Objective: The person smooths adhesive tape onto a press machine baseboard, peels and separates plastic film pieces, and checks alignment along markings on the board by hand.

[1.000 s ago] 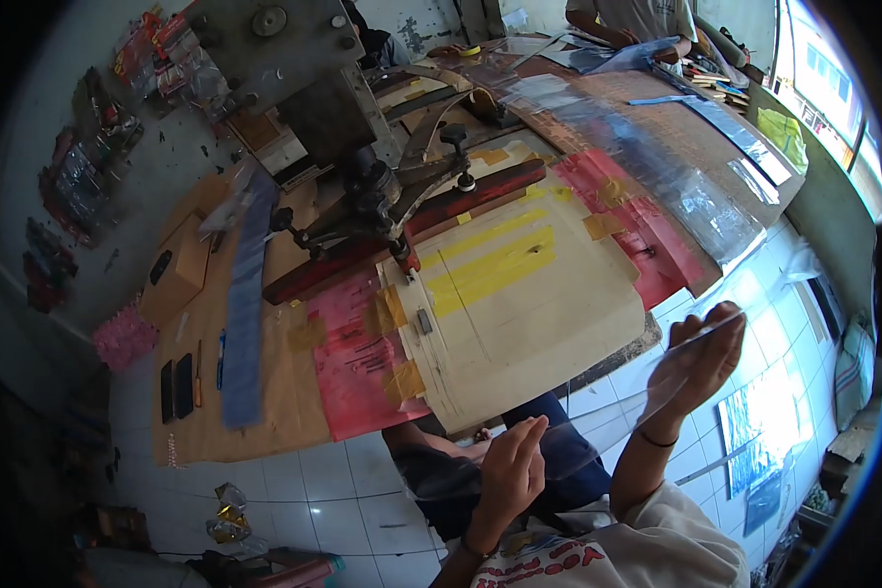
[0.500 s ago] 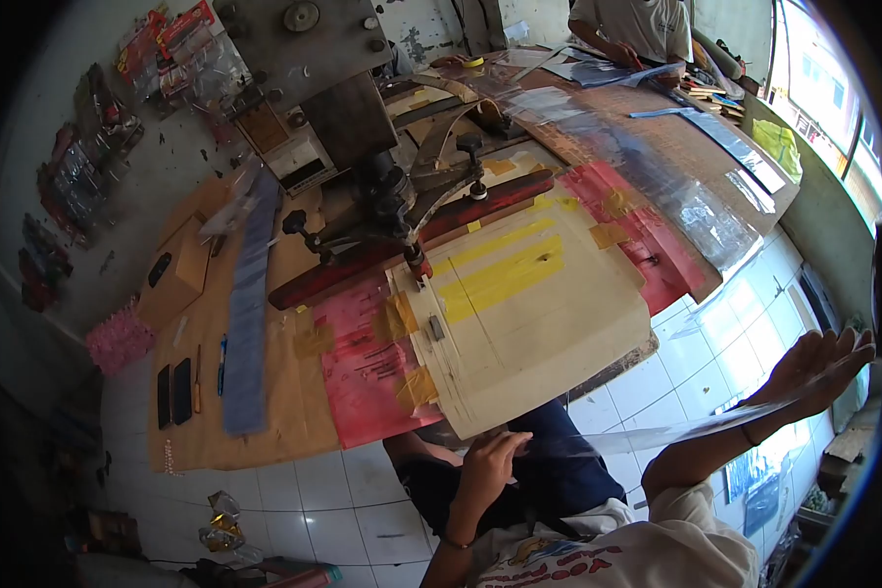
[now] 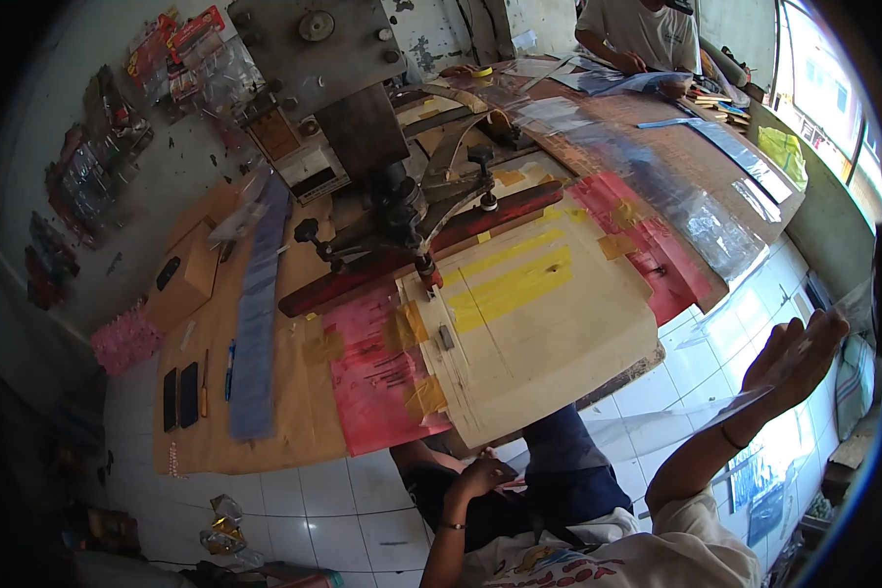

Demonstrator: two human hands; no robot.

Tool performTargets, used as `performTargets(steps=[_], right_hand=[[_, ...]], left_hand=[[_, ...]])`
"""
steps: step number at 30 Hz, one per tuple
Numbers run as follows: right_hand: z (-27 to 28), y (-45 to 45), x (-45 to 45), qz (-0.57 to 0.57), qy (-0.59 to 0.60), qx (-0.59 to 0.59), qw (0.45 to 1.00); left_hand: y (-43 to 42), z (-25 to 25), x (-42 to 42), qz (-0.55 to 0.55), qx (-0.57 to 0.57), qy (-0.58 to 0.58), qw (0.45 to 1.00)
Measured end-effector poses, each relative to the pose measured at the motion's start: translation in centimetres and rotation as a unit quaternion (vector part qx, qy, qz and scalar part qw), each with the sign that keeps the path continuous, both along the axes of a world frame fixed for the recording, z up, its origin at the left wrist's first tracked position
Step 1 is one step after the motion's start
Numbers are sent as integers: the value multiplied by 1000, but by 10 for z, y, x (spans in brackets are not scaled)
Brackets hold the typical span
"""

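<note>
A long strip of clear plastic sheet (image 3: 691, 416) hangs in a sagging curve between my hands, over my lap and the floor. My right hand (image 3: 799, 363), raised at the far right, is closed on it, and part of the sheet sticks out past the fingers. Low by the table's front edge, my left hand (image 3: 485, 473) has its fingers bent at the other end of the sheet; glare blurs the exact grip. Behind my hands is a press with a red-edged bar (image 3: 363, 272), standing over a cream board (image 3: 549, 363) with yellow tape.
Red sheets (image 3: 372, 377) flank the board. On the brown table cover lie a bluish plastic strip (image 3: 257, 333), two black phone-like objects (image 3: 179, 395) and a blue pen (image 3: 230, 370). A co-worker (image 3: 637, 44) handles plastic sheets at the far table. A cardboard box (image 3: 188, 265) stands left.
My left hand has dropped and turned inward toward my lap. My right hand has shifted slightly left, its fingers more curled, and the plastic sheet sags more. The view has shifted a little.
</note>
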State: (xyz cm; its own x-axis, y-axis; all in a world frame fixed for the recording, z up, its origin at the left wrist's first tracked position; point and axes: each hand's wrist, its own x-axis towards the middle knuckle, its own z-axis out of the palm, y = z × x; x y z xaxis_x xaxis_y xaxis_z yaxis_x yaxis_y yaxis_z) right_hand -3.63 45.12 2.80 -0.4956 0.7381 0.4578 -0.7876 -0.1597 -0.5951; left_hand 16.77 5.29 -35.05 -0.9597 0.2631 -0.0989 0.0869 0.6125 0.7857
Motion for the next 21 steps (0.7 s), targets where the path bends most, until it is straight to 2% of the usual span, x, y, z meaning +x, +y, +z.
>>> performTargets(steps=[1,4,5,8,11,13,14,17,18,20,21], right_hand=[[-3,3,-1,38,33,-8,999],[0,4,-2,100,66,8,993],[4,1,-2,110,70,24,991],[29,-39,8,110,74,50,990],[39,-54,13,93,47,0,995],[37,-55,14,106,68,-18,992],[39,-56,14,75,51,-42,995],[45,-56,17,17,20,-56,998],[45,-53,18,4,14,-50,999],[19,-8,9,83,63,-7,995],[7,15,5,122,84,14,989]], left_hand=[[5,-2,0,25,-58,1,998],[5,-18,0,166,-17,-98,981],[0,-29,-5,220,47,-58,973],[-10,-6,-15,283,-3,-17,959],[-20,-61,-17,295,24,-57,954],[-19,-46,-25,251,-11,-97,963],[-17,-38,-27,227,-28,-119,966],[-22,-75,-32,197,-32,-74,977],[-27,-96,-33,184,13,-81,980],[-34,-132,-36,156,103,-94,978],[-30,-121,-37,161,90,-98,978]])
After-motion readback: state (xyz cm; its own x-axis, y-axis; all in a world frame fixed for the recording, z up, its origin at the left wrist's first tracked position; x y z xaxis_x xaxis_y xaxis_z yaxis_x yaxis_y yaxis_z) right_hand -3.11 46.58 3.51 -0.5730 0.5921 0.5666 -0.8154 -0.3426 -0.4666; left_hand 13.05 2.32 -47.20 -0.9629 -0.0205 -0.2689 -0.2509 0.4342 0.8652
